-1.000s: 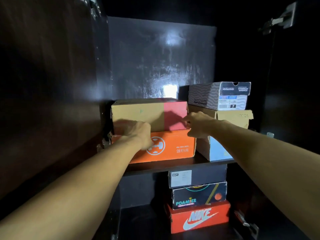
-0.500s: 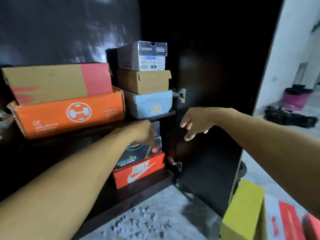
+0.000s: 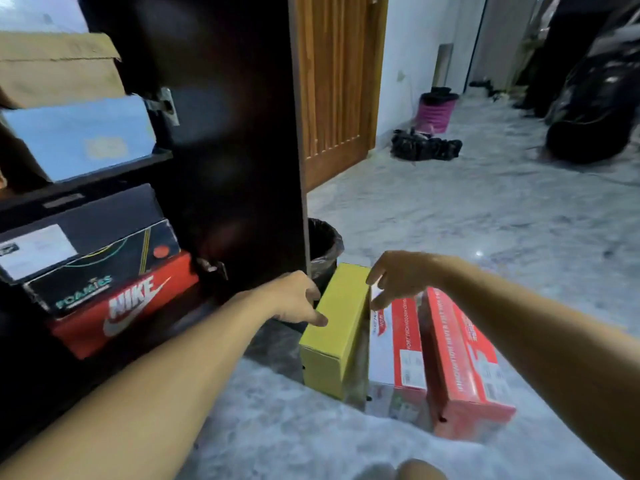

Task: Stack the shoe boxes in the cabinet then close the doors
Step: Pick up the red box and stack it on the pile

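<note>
Left hand, fingers spread wide, touches my yellow box at its 9 o'clock face; right hand, wide too, hovers at its 1 o'clock corner. Yellow box stands on edge on the floor against the white-red box. Risk: a one-sided lift tips the neighbours over.

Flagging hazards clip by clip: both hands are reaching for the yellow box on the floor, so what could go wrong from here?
1. The yellow box stands on edge against the white-and-red box; pulling it out may topple that neighbour and the red box.
2. The left hand and right hand are open, barely touching, so a hasty lift could slip.
3. The open cabinet door stands close by and could be clipped.
</note>
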